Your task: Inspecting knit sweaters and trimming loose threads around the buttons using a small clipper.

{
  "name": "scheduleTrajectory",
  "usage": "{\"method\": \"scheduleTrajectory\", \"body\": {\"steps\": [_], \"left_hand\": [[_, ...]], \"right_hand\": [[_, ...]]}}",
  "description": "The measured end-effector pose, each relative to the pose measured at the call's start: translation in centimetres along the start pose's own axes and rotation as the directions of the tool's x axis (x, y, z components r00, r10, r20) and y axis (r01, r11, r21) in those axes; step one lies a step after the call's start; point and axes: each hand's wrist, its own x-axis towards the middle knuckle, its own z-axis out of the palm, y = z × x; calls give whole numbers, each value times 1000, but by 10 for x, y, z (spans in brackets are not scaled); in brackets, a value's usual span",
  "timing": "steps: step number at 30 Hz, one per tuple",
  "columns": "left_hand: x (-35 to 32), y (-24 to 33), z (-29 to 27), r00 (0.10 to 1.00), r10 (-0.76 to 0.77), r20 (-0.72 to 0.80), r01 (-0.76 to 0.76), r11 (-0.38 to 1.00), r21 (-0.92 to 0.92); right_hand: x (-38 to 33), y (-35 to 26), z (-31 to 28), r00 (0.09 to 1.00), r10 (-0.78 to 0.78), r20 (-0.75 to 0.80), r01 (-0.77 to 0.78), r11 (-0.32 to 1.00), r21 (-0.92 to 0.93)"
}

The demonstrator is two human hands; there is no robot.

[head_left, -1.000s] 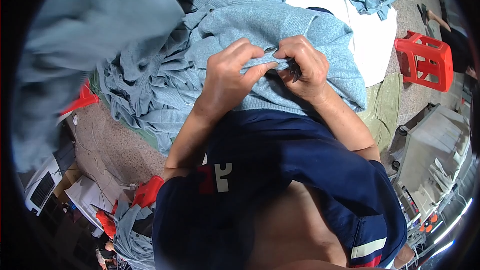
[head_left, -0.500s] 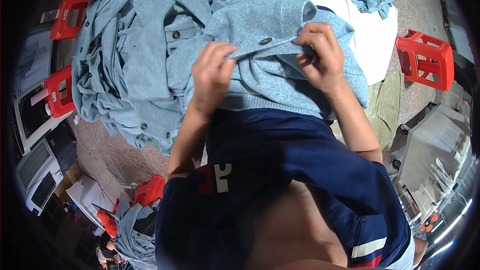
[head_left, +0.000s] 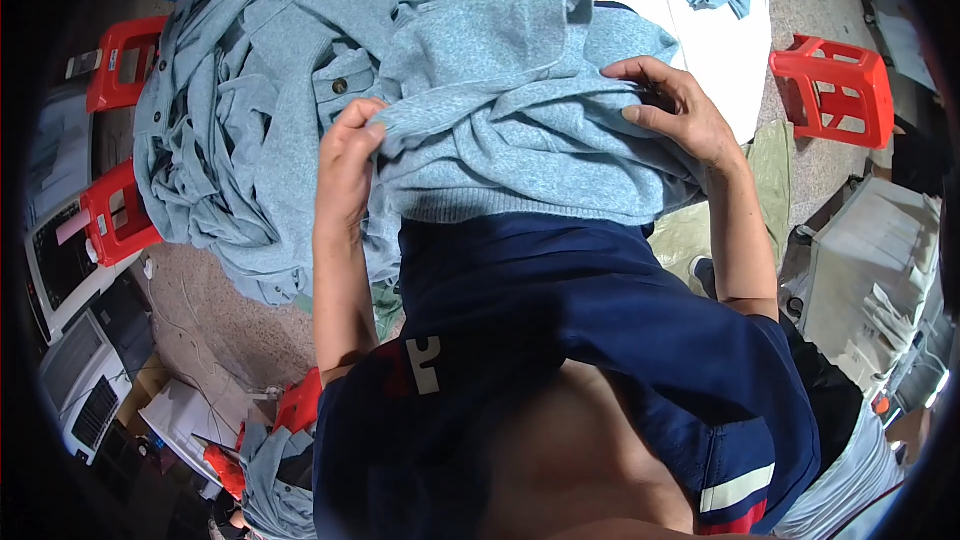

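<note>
Your left hand (head_left: 348,165) is pinched shut on a fold of the light blue knit garment (head_left: 520,110), thumb and fingers bunching the cloth near one end of a raised edge. Your right hand (head_left: 672,110) lies on the same garment further along that edge, fingers curled over the cloth with the thumb tucked below; it looks closed on the fabric, though the fingertips are partly hidden in the fold. The garment is draped over your lap, its ribbed hem lying against your dark blue shirt (head_left: 560,340).

Judging by how it sags and wrinkles, this knit is soft, limp and light, with no stiffness of its own, so it will droop from wherever you hold it and stretch a little if pulled hard. It is not slippery or fragile; the fuzzy surface should give a sure hold. The best places to take it are the firmer parts: the ribbed hem, a seam, or the buttoned placket, not the loose middle, which will only bunch up.

Just beyond your left hand rests a heap of matching blue garments (head_left: 230,130), some with brown buttons showing. Red plastic stools (head_left: 835,90) stand on the floor at both sides, and a white sheet (head_left: 720,40) lies beyond your right hand
</note>
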Motion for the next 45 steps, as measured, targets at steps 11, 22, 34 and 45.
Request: {"method": "scheduleTrajectory", "body": {"steps": [11, 22, 34, 45], "left_hand": [[22, 100, 95, 995, 32, 99, -38, 997, 63], [14, 70, 116, 973, 53, 227, -107, 967, 233], [12, 64, 102, 893, 351, 283, -451, 700, 554], [18, 52, 97, 782, 523, 340, -602, 489, 631]], "right_hand": [[-8, -49, 26, 461, -887, -22, 660, 360, -660], [13, -43, 67, 344, -935, -85, 760, 330, -560], [22, -52, 87, 799, -532, -279, 571, 818, 75], [29, -44, 81, 868, -462, -180, 452, 887, -98]]}}
